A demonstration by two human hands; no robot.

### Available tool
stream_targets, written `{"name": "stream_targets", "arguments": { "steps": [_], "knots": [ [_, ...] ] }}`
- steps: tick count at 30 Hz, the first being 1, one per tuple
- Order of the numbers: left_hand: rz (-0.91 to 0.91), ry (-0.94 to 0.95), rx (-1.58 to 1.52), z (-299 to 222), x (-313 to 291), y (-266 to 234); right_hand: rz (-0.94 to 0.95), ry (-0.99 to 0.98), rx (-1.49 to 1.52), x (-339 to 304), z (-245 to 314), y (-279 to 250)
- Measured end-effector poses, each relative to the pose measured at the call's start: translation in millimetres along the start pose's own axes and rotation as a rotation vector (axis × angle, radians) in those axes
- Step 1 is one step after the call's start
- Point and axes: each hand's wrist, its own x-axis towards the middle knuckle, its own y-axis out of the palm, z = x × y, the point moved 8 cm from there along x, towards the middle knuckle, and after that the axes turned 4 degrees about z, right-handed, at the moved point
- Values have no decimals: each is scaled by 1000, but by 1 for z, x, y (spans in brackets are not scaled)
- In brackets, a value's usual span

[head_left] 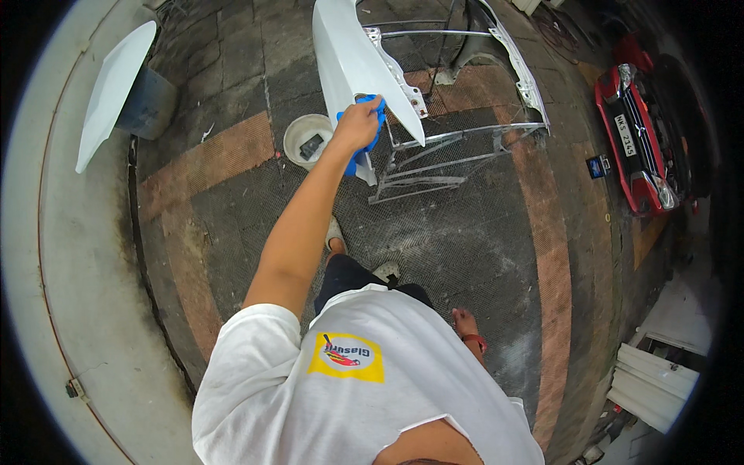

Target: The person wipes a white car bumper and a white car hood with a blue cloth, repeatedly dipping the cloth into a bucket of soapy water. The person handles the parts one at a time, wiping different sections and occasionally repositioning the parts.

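My left hand (361, 124) is stretched out ahead, closed on a bunched blue cloth (377, 133). It presses the cloth against the lower end of a white car fender (341, 58). The fender rests on a metal-framed stand (457, 147) and its wheel-arch edge curves off to the right. Hanging low by my right side is my right hand (464, 322), with a red band at the wrist. It touches none of the parts, and its fingers are too small and foreshortened to make out.
Just left of the fender stands a round pale bucket (298, 129) with a dark block in it. Another white panel (116, 93) leans over a blue-grey drum (149, 105) by the left wall. At the right are a red car front (632, 139) and a small dark blue box (597, 166).
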Motion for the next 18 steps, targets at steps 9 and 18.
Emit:
{"name": "stream_targets", "arguments": {
  "steps": [9, 18],
  "knots": [
    [207, 183, 164, -48, -37, 11, 75, 39, -51, -20, 56, -6],
    [448, -13, -315, -61, -71, 63, 84, 69, 48, -7, 39, -2]
  ]
}}
